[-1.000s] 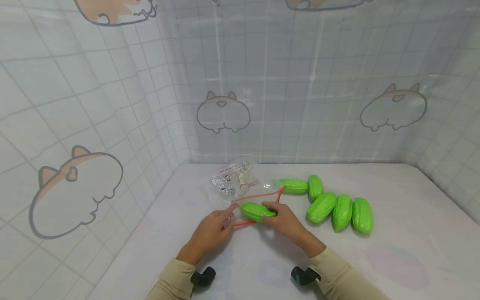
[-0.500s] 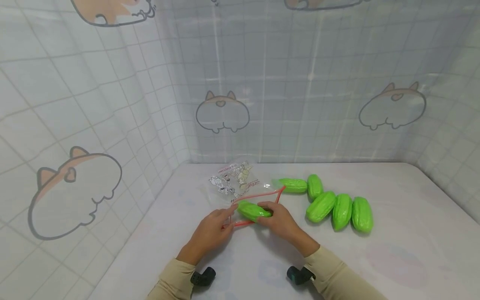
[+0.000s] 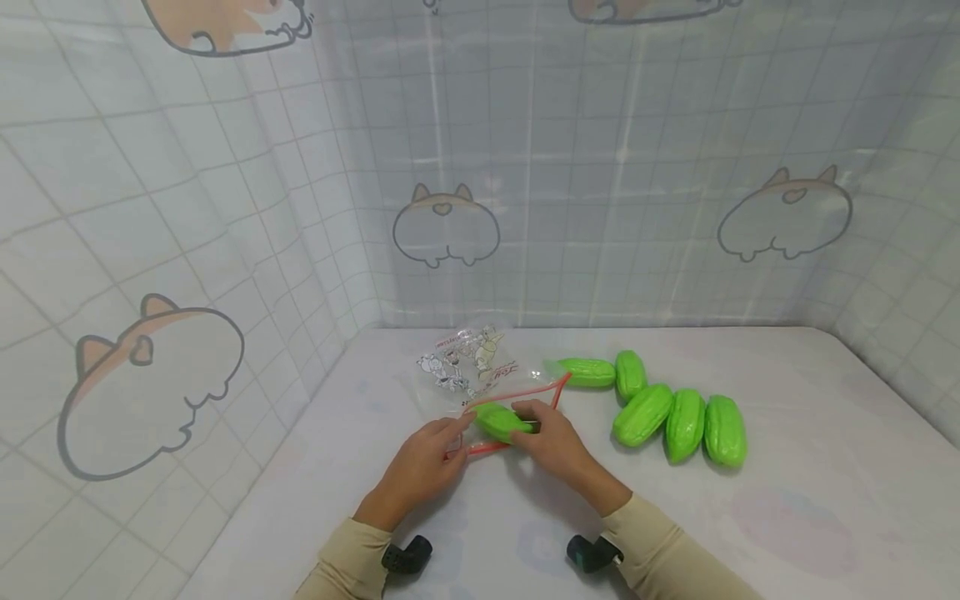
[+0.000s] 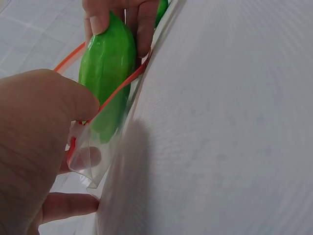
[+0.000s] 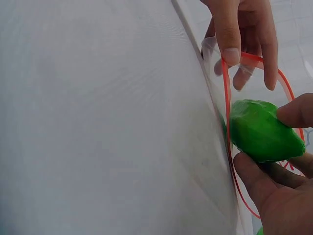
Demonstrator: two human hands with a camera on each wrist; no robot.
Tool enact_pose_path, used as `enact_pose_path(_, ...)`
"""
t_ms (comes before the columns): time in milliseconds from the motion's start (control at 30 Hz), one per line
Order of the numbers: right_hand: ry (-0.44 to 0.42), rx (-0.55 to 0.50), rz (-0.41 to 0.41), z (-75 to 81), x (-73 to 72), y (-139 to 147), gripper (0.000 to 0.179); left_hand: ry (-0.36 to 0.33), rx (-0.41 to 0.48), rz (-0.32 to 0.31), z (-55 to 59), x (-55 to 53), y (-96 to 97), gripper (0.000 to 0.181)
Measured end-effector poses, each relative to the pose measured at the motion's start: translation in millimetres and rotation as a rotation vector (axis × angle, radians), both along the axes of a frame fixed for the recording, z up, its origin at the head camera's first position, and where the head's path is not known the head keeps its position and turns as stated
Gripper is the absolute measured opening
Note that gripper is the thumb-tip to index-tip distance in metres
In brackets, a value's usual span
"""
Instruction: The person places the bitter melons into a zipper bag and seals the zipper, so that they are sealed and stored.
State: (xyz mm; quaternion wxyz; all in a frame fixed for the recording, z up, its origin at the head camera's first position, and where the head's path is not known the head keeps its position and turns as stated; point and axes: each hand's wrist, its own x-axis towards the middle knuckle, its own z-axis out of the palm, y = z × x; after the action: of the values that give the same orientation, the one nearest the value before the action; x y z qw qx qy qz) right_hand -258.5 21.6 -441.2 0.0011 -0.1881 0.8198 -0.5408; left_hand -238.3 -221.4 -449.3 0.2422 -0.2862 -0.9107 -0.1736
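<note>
Far left: a pale backdrop, marked with grey grid lines; cartoon animal drawings are printed on it. Before it, a white counter. Lower left, a beige left sleeve, with a black wrist device worn beside its cuff.

Next, the left hand. Its fingers are partly spread; the bag's edge is pinched by the thumb at the left end of the mouth, while one finger is extended over the opening. The clear bag is laid flat towards the back, printed with small figures; its mouth is rimmed by a red strip and spread apart.

Centre: a ribbed green piece is set in that mouth, one end seen through the plastic, the other outside. That outer end is gripped by the right hand, fingers parted only by the piece's thickness, thumb on the near side in the head view.

Rightward, a second black device and the right sleeve. Beyond the hand, five similar green pieces are grouped on the counter. Whether the leftmost is overlapped by the bag's corner cannot be told.
</note>
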Motion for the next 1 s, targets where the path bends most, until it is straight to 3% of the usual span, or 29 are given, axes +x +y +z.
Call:
enact_pose_path(167, -0.018, -0.033, -0.004, -4.6, -2.2, -3, 0.037, 0.004, -0.008, -0.009, -0.8, -0.8, -0.4, 0.051)
enact_pose_path(567, -0.061, -0.027, 0.003, -3.8, -4.4, -5, 0.045, -0.019, -0.025, 0.011, 1.6, -0.8, -0.1, 0.051)
enact_pose_path(733, -0.037, -0.02, 0.014, -3.7, -3.9, -9, 0.042, -0.026, -0.021, 0.012, 2.1, 0.1, 0.0, 0.051)
enact_pose_path(1000, -0.07, -0.036, -0.014, -3.4, -4.4, -11, 0.033, -0.038, -0.029, 0.017, 1.9, 1.1, 1.2, 0.05)
